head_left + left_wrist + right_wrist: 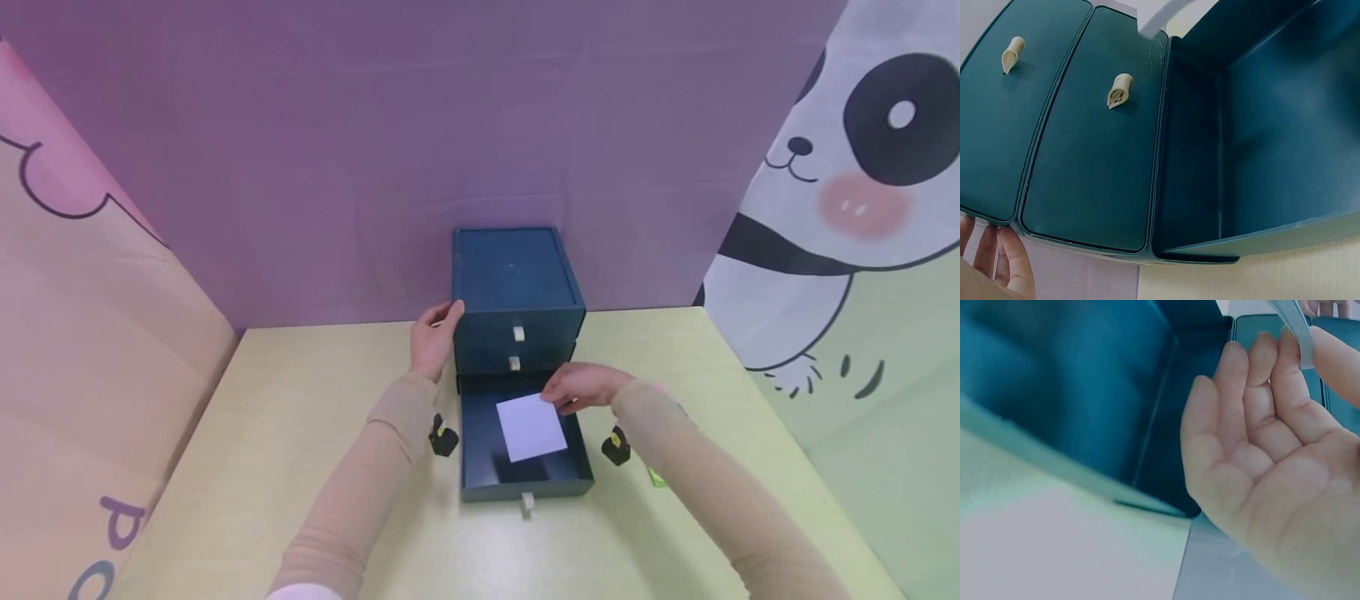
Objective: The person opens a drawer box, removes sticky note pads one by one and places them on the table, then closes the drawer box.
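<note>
A dark blue desktop drawer cabinet (517, 271) stands against the purple backdrop, two upper drawers closed. Its bottom drawer (480, 475) is pulled out and shows bare inside walls. Over that drawer, my right hand (588, 385) pinches a white square note pad (531, 427) by its upper right corner, between thumb and index finger. The pad's edge (1305, 353) shows in the right wrist view, the other fingers loosely bent below it. With fingers fairly straight, my left hand (435, 337) touches the cabinet's left side; its fingertips (1015, 250) meet the side near the upper drawers.
Small pale pull tabs (528, 502) stick out of the drawer fronts. Partly behind my right forearm, a green item (657, 478) lies on the light wooden table (315, 400). A panda-printed cloth (840, 250) hangs at the right.
</note>
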### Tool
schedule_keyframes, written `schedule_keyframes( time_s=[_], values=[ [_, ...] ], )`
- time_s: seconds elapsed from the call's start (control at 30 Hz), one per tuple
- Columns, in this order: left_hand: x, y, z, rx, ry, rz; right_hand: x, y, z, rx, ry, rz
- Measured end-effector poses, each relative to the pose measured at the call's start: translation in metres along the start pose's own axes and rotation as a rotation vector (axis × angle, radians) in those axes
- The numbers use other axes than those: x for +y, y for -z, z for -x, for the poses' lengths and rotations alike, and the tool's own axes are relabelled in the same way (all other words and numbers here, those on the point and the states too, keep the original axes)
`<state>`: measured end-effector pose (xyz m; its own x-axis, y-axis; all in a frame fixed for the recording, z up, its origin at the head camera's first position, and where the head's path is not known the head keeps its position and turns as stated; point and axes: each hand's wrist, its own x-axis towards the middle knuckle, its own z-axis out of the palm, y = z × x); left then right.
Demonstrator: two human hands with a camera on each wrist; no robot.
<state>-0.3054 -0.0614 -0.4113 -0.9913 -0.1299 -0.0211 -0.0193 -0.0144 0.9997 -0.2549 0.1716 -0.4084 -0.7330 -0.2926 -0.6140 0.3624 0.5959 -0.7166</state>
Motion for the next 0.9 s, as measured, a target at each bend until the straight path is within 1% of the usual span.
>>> schedule_keyframes(
  time_s=[0.1,0.23,0.33,0.47,0.7,0.9],
  values=[
    [0.000,0.001,0.000,-0.002,-0.006,-0.003,0.005,0.005,0.003,0.019,-0.003,-0.001],
    [-0.001,0.001,0.000,-0.005,-0.010,-0.009,0.013,0.010,0.007,0.012,0.022,-0.022],
    [0.000,0.000,0.001,-0.001,-0.009,-0.012,0.019,0.012,0.010,0.009,0.024,-0.042],
    [0.001,0.000,0.002,-0.002,-0.006,-0.015,0.027,0.014,0.013,0.016,0.011,-0.067],
    [0.001,0.001,0.003,-0.008,-0.005,-0.015,0.044,0.020,0.023,0.026,0.004,-0.077],
    [0.001,0.001,0.003,-0.008,-0.009,-0.022,0.062,0.031,0.027,-0.002,0.018,-0.096]
  ],
)
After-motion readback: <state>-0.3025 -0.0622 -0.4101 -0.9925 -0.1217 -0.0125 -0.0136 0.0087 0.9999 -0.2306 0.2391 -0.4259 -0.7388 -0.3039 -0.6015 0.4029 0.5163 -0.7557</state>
